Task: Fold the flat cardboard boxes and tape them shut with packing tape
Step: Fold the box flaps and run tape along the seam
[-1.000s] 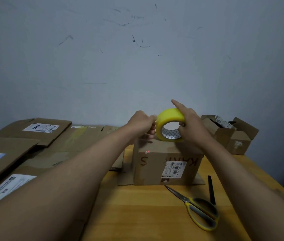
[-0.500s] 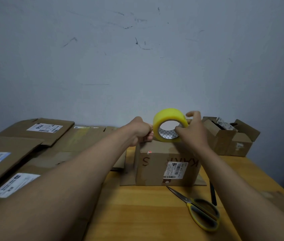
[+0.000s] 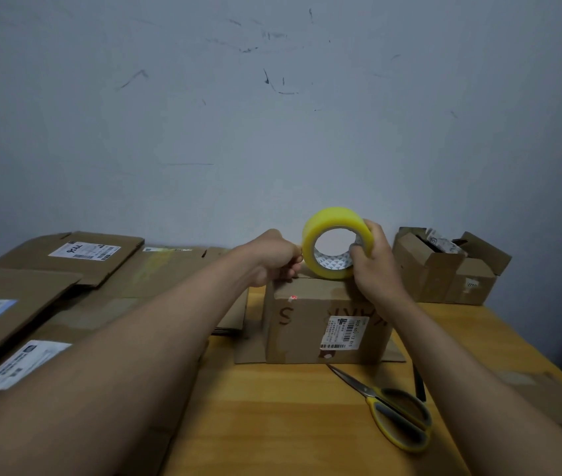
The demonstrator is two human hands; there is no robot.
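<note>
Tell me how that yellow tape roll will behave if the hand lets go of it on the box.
The tape roll stands on its round edge atop the box, so it would probably roll off. Its hollow core suggests it's fairly light.

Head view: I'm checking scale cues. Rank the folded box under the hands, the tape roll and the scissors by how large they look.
1. folded box
2. and 3. scissors, tape roll: unsure; the scissors lie nearer the camera.

Dim, soft focus; edges prob. warped.
</note>
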